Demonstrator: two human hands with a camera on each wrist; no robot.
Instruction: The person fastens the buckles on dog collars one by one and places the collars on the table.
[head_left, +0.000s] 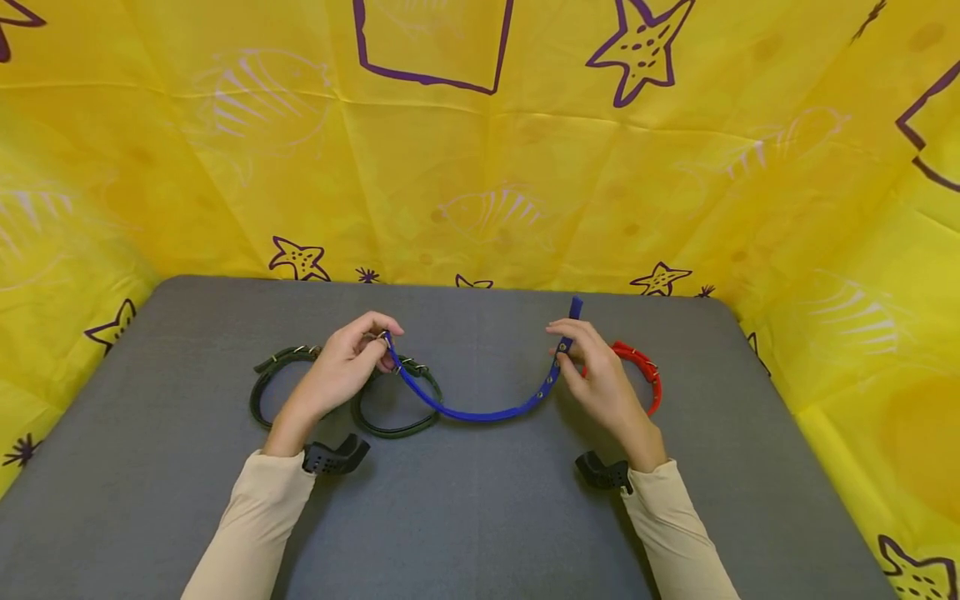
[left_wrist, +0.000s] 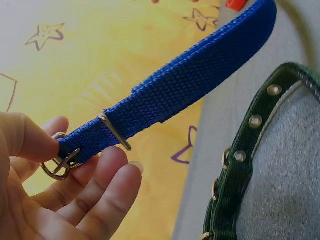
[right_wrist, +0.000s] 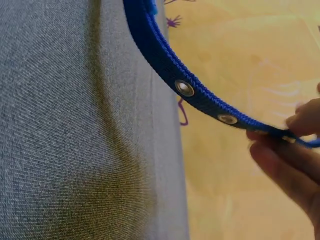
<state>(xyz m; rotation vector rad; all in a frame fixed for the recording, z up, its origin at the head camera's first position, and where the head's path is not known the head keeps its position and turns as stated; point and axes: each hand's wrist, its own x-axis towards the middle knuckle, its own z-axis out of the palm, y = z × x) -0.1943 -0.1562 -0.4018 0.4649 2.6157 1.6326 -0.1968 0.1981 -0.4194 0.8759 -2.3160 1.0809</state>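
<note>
A blue woven collar (head_left: 486,416) with metal eyelets sags in a U between my two hands, over the grey table. My left hand (head_left: 347,358) pinches its buckle end; in the left wrist view the metal buckle (left_wrist: 61,165) lies at the thumb and fingers, with a metal loop (left_wrist: 115,131) further along the strap. At the other end, my right hand (head_left: 596,371) pinches the eyelet part, and the tip sticks up past the fingers. Under and beside my left hand lies a dark green collar (head_left: 396,432), partly covered by it. A red collar (head_left: 651,385) is partly hidden behind my right hand.
Another dark green collar (head_left: 258,398) lies on the grey table (head_left: 480,517) to the left, closed in a ring. A yellow cloth (head_left: 480,158) printed with starfish and fish hangs behind the table and along its sides.
</note>
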